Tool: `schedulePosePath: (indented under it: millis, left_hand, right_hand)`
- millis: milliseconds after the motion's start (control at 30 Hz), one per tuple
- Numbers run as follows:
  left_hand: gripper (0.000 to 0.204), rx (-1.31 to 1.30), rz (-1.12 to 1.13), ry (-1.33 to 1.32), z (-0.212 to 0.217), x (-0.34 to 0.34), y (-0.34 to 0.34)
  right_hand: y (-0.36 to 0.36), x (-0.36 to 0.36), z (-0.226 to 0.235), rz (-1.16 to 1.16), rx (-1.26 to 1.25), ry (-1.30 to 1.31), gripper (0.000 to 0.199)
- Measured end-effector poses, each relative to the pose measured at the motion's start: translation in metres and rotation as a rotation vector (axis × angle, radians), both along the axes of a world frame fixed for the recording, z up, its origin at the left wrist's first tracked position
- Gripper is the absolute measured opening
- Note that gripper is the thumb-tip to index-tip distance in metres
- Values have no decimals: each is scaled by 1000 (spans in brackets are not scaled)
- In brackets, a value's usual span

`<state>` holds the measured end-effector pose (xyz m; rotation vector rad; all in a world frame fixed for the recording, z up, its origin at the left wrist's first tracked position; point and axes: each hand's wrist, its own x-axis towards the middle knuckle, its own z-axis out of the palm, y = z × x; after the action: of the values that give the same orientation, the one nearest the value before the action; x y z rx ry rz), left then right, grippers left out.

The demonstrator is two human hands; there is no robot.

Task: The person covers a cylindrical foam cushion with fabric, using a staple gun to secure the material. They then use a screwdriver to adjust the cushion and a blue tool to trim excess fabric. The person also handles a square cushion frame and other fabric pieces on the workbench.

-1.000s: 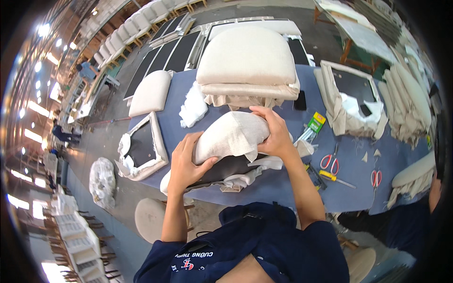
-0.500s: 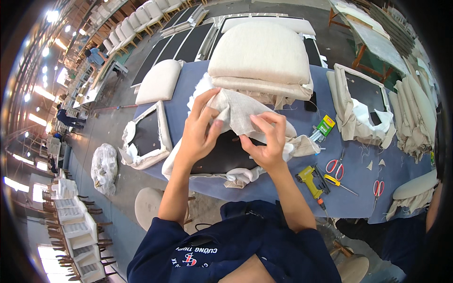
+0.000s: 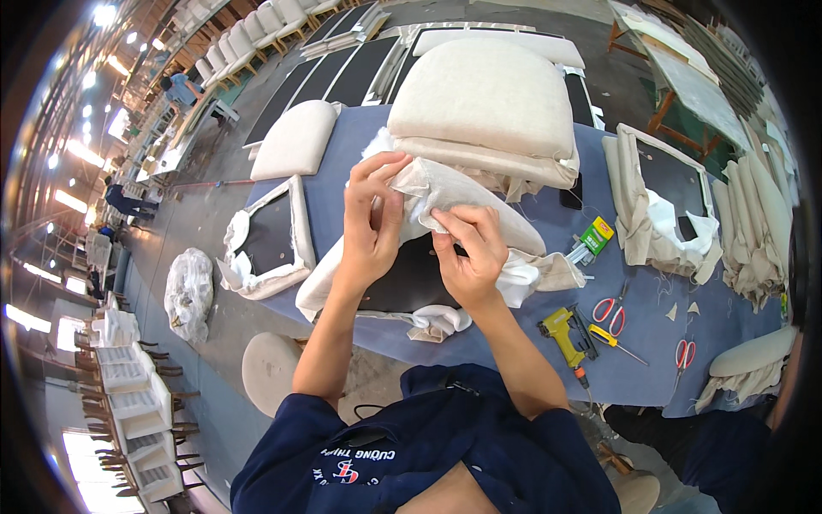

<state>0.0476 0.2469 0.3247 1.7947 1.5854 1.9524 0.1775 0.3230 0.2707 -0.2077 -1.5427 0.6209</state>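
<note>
Head view: both hands, left (image 3: pixel 370 224) and right (image 3: pixel 469 257), pinch the cream fabric (image 3: pixel 479 206).

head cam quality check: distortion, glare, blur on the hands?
Head view: strong fisheye, the blue table's edges bow and a black vignette rings the frame; ceiling lights blow out along the left rim, with no glare on the work; left hand and right hand are sharp on the cream fabric cover, evenly lit with only soft shadows; the far background goes soft toward the rim.
</note>
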Motion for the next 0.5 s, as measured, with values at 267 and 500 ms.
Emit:
schedulePosePath:
  millis: [267,500]
  left_hand:
    - [12,-11,-28,214,13,-7,-10]
    - [27,-5,-75,280,9,-12,-7]
  right_hand:
    - [-7,-1,-1,-11,-16,-2,23]
    - [-17,1,-3,103,-265,101,23]
